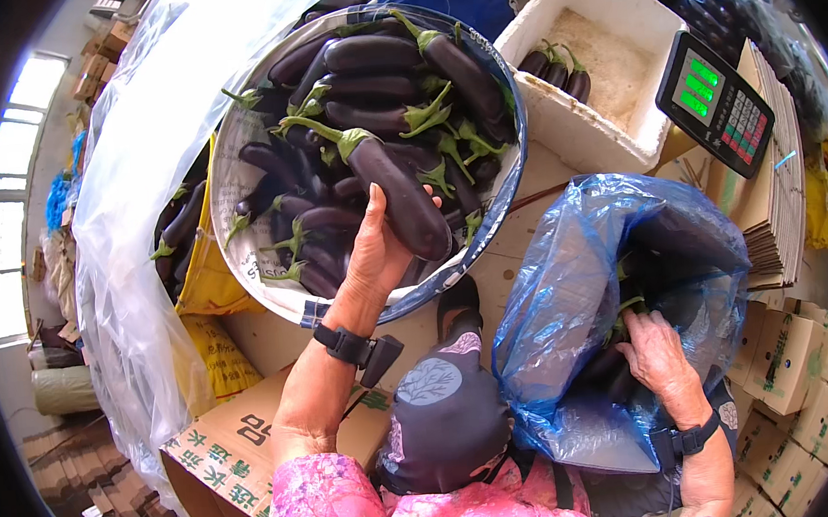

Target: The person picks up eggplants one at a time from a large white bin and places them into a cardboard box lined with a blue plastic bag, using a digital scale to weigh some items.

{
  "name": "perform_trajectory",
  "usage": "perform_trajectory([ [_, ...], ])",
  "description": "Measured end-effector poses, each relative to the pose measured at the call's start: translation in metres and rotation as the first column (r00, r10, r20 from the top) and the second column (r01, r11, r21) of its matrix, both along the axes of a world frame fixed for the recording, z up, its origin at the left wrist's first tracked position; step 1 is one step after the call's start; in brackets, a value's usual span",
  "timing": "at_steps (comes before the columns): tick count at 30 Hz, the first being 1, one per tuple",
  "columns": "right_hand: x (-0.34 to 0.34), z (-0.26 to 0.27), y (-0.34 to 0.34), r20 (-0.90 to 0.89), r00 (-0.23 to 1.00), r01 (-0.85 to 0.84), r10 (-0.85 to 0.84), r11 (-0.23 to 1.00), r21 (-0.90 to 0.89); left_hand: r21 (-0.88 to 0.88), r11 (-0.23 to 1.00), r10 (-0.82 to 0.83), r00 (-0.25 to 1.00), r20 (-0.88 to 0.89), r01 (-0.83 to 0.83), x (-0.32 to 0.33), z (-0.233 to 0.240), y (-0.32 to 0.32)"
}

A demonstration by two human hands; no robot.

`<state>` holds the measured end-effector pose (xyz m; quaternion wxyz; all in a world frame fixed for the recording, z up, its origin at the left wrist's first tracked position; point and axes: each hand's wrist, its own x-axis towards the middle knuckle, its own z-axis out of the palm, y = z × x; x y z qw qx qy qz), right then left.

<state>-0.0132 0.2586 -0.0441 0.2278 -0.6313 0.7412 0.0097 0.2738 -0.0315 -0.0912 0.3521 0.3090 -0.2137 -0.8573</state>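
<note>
My left hand [381, 250] is closed around a dark purple eggplant [398, 191], whose green stem points to the upper left. This eggplant is held above a round, cloth-lined basket [514, 201] filled with loose eggplants [374, 52]. On the right, my right hand [658, 353] reaches inside a blue plastic bag [552, 277]. Its thumb and fingers grip an eggplant [605, 367] near a green stem; the fingertips are partly hidden. More eggplants lie in the bag, shaded by its folds.
A white foam box [613, 64] with several small eggplants stands beyond the bag. Beside it is a lit scale display [714, 104] near stacked flat cardboard [772, 183]. An open carton [219, 452] and clear plastic sheeting [142, 177] are at left; boxes [788, 362] are stacked at right.
</note>
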Motion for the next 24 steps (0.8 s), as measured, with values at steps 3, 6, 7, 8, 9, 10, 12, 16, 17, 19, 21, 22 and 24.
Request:
perform_trajectory([
  [3,0.0,-0.002,0.001,-0.001,1.0,-0.011,0.011,1.0,-0.02,-0.022,0.998,0.065,0.998,0.002,-0.065,0.005,-0.003,0.0],
  [6,0.001,-0.001,0.0,0.003,1.0,-0.005,0.005,1.0,-0.008,-0.052,0.988,0.143,0.99,0.002,-0.142,0.01,-0.004,0.002],
  [7,0.001,-0.001,-0.001,0.004,1.0,-0.007,0.007,1.0,-0.004,-0.06,0.982,0.178,0.984,-0.013,-0.178,0.011,-0.003,0.004],
  [8,0.001,-0.001,-0.001,-0.003,1.0,0.004,-0.004,1.0,0.004,-0.017,0.989,0.147,0.987,-0.057,-0.148,0.013,-0.001,0.002],
  [9,0.001,-0.001,-0.001,-0.01,1.0,0.013,-0.013,1.0,0.011,-0.014,0.988,0.15,0.987,-0.054,-0.151,0.014,0.0,0.002],
  [10,0.001,-0.001,-0.002,-0.007,1.0,0.01,-0.01,1.0,0.015,0.027,0.989,0.146,0.986,-0.077,-0.144,0.015,0.002,0.003],
  [12,0.002,-0.001,-0.002,-0.004,1.0,0.003,-0.003,1.0,0.011,0.08,0.987,0.143,0.986,-0.087,-0.136,0.014,0.011,0.007],
  [16,0.0,0.0,-0.004,0.011,1.0,0.02,-0.02,0.999,0.038,0.057,0.987,0.154,0.987,-0.048,-0.151,0.014,0.01,0.014],
  [17,0.0,0.0,-0.004,0.014,1.0,0.017,-0.018,0.999,0.041,0.06,0.986,0.155,0.987,-0.046,-0.152,0.014,0.009,0.015],
  [19,-0.001,-0.001,-0.005,0.016,1.0,0.014,-0.015,0.999,0.045,0.063,0.977,0.202,0.979,0.017,-0.202,0.013,0.008,0.016],
  [21,-0.001,-0.002,-0.005,0.028,1.0,0.011,-0.012,0.999,0.04,0.114,0.972,0.208,0.978,0.0,-0.207,0.018,0.002,0.015],
  [22,-0.001,-0.002,-0.005,0.029,1.0,0.011,-0.012,0.999,0.043,0.163,0.964,0.215,0.976,-0.018,-0.209,0.02,0.0,0.016],
  [24,-0.002,-0.002,-0.005,0.038,0.999,0.013,-0.014,0.999,0.035,0.173,0.972,0.173,0.983,-0.06,-0.161,0.021,0.001,0.018],
])
